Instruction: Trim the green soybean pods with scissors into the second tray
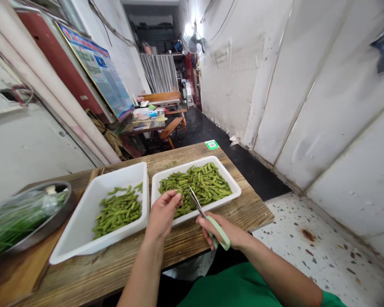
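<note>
My left hand [164, 211] is over the near left edge of the right tray, thumb and fingertips pinched on what looks like a green edamame pod, mostly hidden by the fingers. To the right, my right hand [222, 228] grips scissors [199, 208] with pale green handles. Their blades are slightly apart and point up and left, near my left fingertips. Beneath the blades, the right white tray [236, 190] holds many edamame pods [208, 181]. Another white tray [72, 228] on the left carries a smaller heap of pods [120, 212].
The trays stand on a wooden table [243, 209]. At far left, a metal bowl [35, 234] of long green vegetables and a plastic bag sits on a wooden board [22, 275]. A QR-code card [212, 145] lies at the table's far corner. Behind is a cluttered table [144, 125].
</note>
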Demonstrator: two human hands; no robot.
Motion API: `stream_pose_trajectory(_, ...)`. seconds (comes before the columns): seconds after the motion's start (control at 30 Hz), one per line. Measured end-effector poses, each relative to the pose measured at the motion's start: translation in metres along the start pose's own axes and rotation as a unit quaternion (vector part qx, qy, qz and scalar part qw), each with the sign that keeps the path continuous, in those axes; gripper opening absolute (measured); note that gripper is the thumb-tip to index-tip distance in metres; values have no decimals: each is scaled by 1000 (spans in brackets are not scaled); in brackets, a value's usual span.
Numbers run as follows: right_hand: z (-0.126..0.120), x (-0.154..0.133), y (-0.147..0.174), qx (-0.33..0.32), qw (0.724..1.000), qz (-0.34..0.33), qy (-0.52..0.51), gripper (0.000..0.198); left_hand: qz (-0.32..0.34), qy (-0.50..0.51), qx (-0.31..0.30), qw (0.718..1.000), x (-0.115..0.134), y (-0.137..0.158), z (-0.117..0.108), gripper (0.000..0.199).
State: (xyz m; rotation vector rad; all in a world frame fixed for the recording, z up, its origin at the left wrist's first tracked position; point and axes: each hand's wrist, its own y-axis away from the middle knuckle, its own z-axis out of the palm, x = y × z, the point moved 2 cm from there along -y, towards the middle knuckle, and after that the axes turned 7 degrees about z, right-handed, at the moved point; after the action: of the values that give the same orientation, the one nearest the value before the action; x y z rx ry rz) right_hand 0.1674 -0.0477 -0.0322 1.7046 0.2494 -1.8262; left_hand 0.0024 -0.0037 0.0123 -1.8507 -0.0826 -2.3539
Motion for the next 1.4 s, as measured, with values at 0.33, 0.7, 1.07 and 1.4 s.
stream_pose_trajectory(0.33, -1, -6, 3, 16, 1000, -21, 11, 42, -36, -46, -12, 998, -10, 3, 12, 28)
stream_pose_trajectory(0.7, -5, -5, 2, 40, 999, -20, 23, 43, 0, -142, -48, 989, -15, 2, 13, 27)
stream_pose_trajectory(1.07, -13, 12, -3, 50, 999, -3, 12, 41, 222, -669, 326, 630, 55, -12, -73, 50)
stream_pose_trajectory(1.4, -13, 10, 3, 34, 999, 2, 31, 38, 195, -814, -67, 543, -4, -50, -33, 22)
